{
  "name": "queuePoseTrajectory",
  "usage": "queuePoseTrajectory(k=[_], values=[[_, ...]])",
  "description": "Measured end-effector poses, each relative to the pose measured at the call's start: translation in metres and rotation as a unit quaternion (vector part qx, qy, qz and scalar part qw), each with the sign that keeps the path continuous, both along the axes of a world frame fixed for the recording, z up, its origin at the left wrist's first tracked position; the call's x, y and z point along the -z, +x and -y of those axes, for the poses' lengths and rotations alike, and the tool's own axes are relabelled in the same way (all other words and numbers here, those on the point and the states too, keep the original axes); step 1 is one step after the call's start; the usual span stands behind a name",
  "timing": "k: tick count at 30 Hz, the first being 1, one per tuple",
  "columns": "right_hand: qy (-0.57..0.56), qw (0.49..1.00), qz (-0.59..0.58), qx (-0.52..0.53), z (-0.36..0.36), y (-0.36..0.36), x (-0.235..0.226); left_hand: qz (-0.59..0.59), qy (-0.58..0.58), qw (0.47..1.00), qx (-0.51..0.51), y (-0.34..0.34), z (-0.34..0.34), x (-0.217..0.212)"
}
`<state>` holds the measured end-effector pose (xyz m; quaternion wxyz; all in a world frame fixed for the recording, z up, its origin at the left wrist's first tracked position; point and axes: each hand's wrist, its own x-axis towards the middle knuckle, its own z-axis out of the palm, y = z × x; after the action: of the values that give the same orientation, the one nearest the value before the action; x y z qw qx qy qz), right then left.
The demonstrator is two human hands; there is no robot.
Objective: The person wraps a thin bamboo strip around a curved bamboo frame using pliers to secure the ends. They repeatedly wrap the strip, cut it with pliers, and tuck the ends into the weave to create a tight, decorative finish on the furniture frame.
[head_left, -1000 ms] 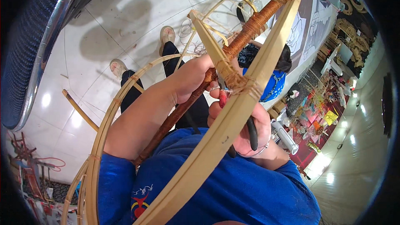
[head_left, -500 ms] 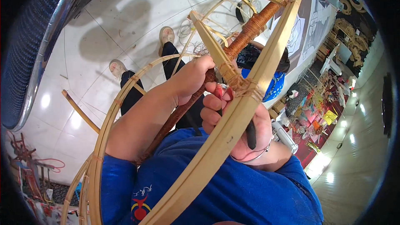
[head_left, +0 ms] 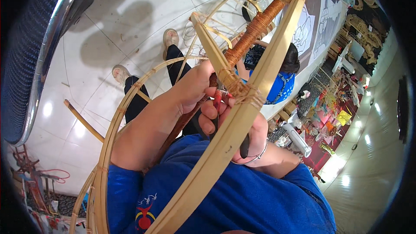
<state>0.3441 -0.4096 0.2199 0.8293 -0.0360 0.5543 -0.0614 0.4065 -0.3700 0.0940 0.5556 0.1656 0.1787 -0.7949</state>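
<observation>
Left hand [head_left: 196, 86] wrapped around the brown pole [head_left: 250, 34], right hand [head_left: 256, 131] just beside it, clamped on a black-handled tool [head_left: 245, 146]

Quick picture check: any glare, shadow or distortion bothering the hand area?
Head view: glare spots on the floor at left; soft shadows on it near the top; tile lines bowing toward the black rim. Same view: left hand fairly sharp; right hand partly hidden by the bamboo strip.
</observation>
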Motion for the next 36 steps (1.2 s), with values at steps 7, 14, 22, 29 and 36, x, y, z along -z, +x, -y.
queuePoseTrajectory(k=[7,14,22,29,36], values=[[-0.011,0.999,0.000,-0.042,0.004,-0.004,0.003,0.012,-0.015,1.000,0.009,-0.009,0.000,0.009],[-0.036,0.999,0.013,-0.025,0.001,-0.006,0.004,0.002,-0.032,0.999,-0.020,-0.020,-0.002,0.019],[-0.005,1.000,0.016,-0.024,0.006,-0.008,0.004,0.008,-0.016,1.000,-0.022,-0.018,-0.003,0.015],[0.009,0.999,0.011,-0.031,0.004,-0.015,0.002,0.024,0.041,0.999,-0.006,-0.002,-0.002,-0.005],[-0.012,0.986,-0.021,-0.167,0.021,-0.018,-0.014,0.057,0.068,0.996,0.000,-0.002,-0.001,-0.006]])
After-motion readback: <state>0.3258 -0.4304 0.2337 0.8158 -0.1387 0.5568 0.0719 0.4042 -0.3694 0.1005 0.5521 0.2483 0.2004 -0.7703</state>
